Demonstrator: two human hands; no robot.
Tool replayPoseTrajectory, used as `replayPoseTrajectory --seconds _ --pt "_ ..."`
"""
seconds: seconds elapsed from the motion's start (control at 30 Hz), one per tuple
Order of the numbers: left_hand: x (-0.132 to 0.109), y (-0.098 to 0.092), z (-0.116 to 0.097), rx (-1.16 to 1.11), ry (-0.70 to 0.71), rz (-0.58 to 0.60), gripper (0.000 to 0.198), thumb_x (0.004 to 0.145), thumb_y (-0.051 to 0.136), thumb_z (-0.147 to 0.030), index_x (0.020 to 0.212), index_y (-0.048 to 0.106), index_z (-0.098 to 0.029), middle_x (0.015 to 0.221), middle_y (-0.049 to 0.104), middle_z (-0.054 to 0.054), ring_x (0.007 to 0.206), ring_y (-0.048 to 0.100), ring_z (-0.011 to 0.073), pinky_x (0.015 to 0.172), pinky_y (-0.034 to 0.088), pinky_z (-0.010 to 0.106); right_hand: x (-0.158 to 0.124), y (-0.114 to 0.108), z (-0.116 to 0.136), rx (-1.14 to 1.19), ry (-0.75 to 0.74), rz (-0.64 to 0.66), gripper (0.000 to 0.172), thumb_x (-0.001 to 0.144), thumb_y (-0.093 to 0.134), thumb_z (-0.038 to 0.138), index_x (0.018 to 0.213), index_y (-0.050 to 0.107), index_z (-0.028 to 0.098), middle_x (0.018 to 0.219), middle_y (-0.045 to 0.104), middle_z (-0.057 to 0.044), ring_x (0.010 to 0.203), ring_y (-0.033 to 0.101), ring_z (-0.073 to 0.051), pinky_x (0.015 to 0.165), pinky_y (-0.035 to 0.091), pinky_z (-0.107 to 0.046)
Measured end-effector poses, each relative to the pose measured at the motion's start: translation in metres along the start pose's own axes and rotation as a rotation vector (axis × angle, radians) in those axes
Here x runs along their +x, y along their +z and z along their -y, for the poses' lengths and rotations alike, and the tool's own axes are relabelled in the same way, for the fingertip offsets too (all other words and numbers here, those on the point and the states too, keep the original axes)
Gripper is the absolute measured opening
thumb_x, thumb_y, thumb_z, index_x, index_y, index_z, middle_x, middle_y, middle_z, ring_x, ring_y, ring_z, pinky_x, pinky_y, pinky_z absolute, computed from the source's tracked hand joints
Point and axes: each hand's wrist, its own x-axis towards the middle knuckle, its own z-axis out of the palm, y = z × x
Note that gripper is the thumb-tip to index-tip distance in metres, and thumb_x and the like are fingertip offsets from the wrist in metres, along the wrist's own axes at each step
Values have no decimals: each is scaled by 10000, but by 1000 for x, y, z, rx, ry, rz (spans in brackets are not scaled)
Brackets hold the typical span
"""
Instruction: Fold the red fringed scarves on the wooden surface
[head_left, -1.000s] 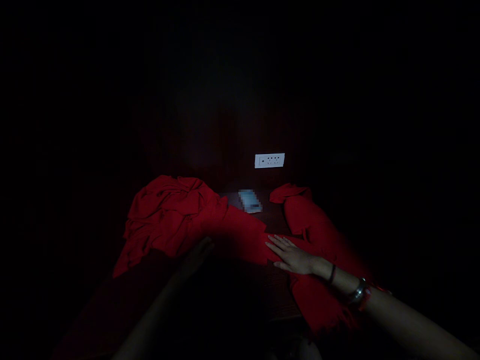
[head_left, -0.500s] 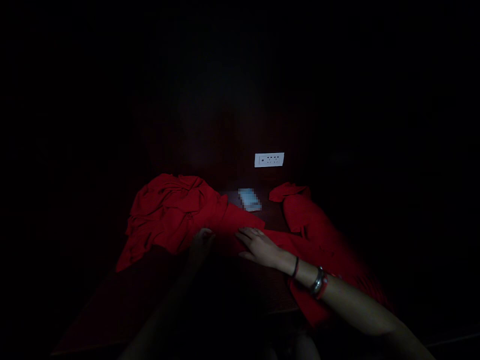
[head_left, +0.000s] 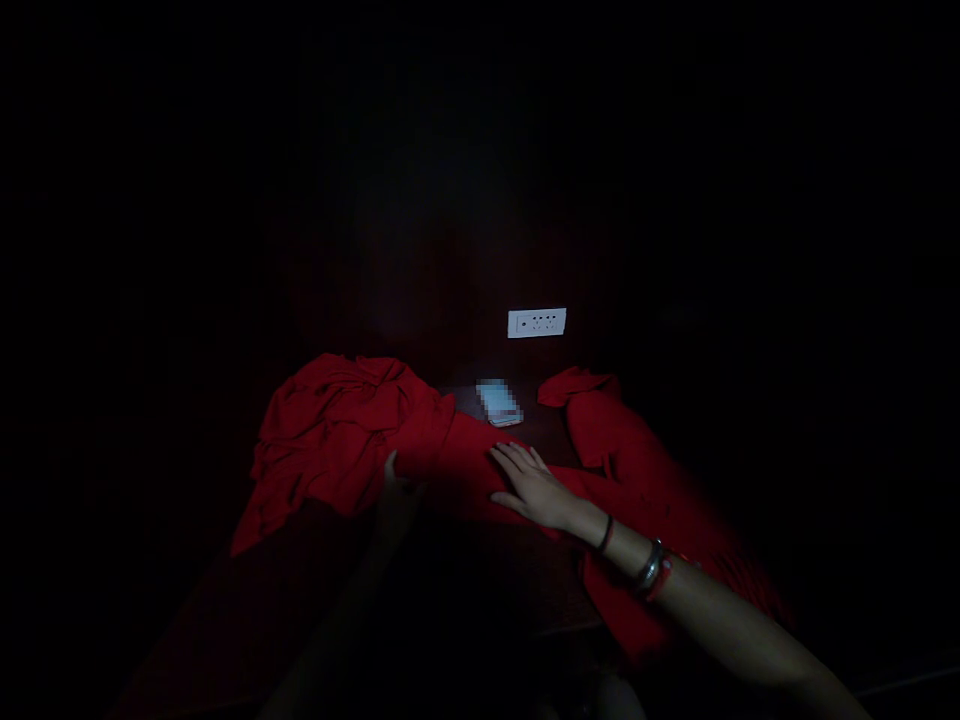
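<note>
A long stretch of red cloth (head_left: 472, 455) lies across the dark table, bunched into a wrinkled heap at the left. Flat on this cloth rests my right hand (head_left: 536, 490), open with fingers spread; dark and red bands and a silver bracelet circle its wrist. My left hand (head_left: 399, 500), in deep shadow, is at the cloth's near edge beside the heap. Its thumb and fingers look apart, with nothing visible between them, though part of the hand is lost in the dark. More red cloth (head_left: 630, 440) lies folded at the right and hangs toward the near edge.
Behind the cloth lies a phone-like flat object (head_left: 499, 402) with a blurred, bright face. A white socket plate (head_left: 537, 322) is on the dark wall at the back. The table's near edge runs faintly below my arms, and the surroundings are almost black.
My right hand has slid a little to the right over the cloth, its fingers more spread. My left hand's thumb and fingers, close together before, have parted.
</note>
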Motion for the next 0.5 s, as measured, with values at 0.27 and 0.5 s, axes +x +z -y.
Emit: replayPoseTrajectory --seconds 0.27,0.5 --pt "-34 13 -33 502 448 -32 526 766 518 -372 1245 428 -173 1189 468 169 1086 457 320 871 390 438 -63 -10 -33 16 330 -4 716 829 408 490 1402 192 120 1418 248 -166 1300 230 -272 1030 262 -438" --pt "-14 -4 0 184 119 168 688 661 582 -288 1287 329 -153 802 605 43 752 601 234 674 480 357 -80 -16 -52 -177 469 62 586 816 468 312 1341 337 88 1308 404 -205 1177 409 -301 941 362 -410"
